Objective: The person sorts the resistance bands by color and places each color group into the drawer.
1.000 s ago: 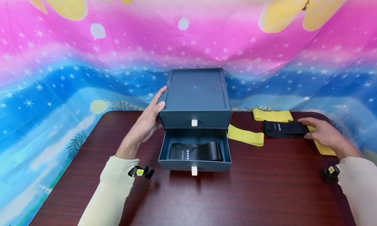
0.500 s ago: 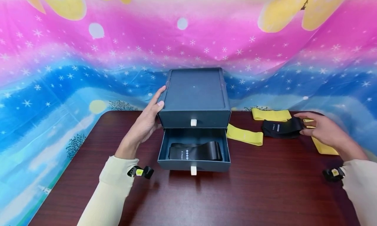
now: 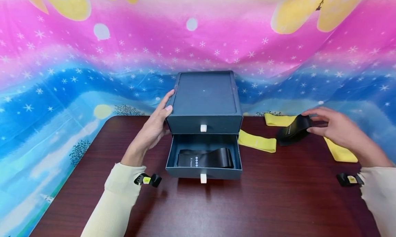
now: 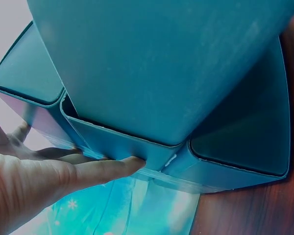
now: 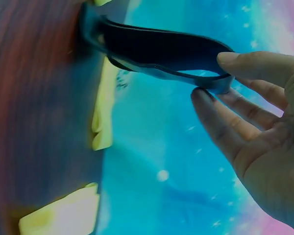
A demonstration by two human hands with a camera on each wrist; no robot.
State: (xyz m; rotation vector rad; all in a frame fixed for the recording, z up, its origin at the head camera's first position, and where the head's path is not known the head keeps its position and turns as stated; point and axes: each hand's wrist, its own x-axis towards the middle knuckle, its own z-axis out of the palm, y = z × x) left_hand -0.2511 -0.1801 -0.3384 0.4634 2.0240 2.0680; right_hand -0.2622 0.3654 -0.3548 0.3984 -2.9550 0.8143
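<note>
A dark blue-grey two-drawer box [image 3: 204, 92] stands mid-table, its lower drawer [image 3: 204, 174] pulled out and its upper one pushed in. My left hand [image 3: 153, 128] rests against the box's left side, fingers fairly straight and spread; the left wrist view has them along its wall [image 4: 122, 139]. At the right, my right hand [image 3: 340, 132] pinches the end of a black resistance band [image 3: 292, 131] between thumb and fingers. That end is raised, and the band's loop gapes in the right wrist view. Another black resistance band [image 3: 204, 159], with white print, lies folded in the lower drawer.
Yellow resistance bands lie on the dark red-brown table [image 3: 260, 195]: one beside the box [image 3: 258, 142], one behind the black band [image 3: 279, 120], one below the right hand [image 3: 340, 150]. A printed cloth [image 3: 139, 58] hangs behind the table.
The right hand has lifted the near end of the black resistance band off the table and moved slightly left, tilting the band up. The left hand has stayed at the box.
</note>
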